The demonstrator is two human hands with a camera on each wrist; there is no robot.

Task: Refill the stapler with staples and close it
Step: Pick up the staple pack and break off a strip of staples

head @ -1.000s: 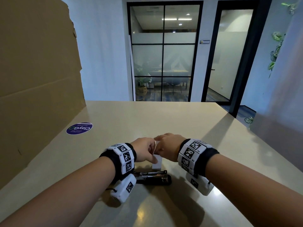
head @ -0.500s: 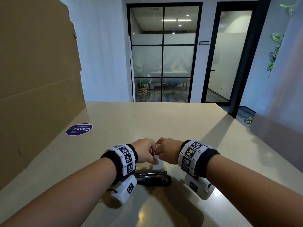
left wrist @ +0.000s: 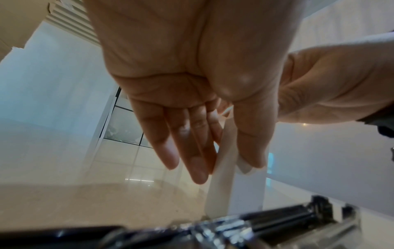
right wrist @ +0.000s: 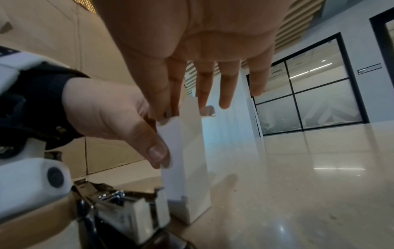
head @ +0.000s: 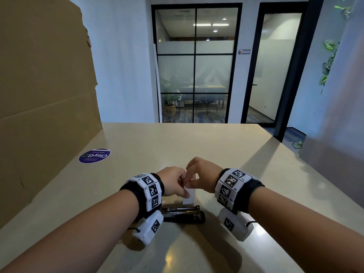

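Note:
A small white staple box (head: 189, 197) stands upright on the beige table (head: 197, 146). My left hand (head: 184, 191) grips the box between thumb and fingers; the left wrist view shows the box (left wrist: 234, 188) in that grip. My right hand (head: 189, 183) pinches the flap at the box's top, its other fingers spread, and the right wrist view shows the box (right wrist: 187, 151) under this pinch. A black stapler (head: 183, 213) lies open with its metal magazine facing up, just in front of the box. It also shows as the stapler (right wrist: 127, 212) in the right wrist view.
A large cardboard sheet (head: 45, 95) stands along the table's left side. A round purple sticker (head: 94, 155) lies on the table near it. The table's right edge runs diagonally past my right arm. Glass doors are beyond the far edge.
My right hand has risen a little and its fingers have spread while it pulls at the box's top flap. The left hand, box and stapler stay in place.

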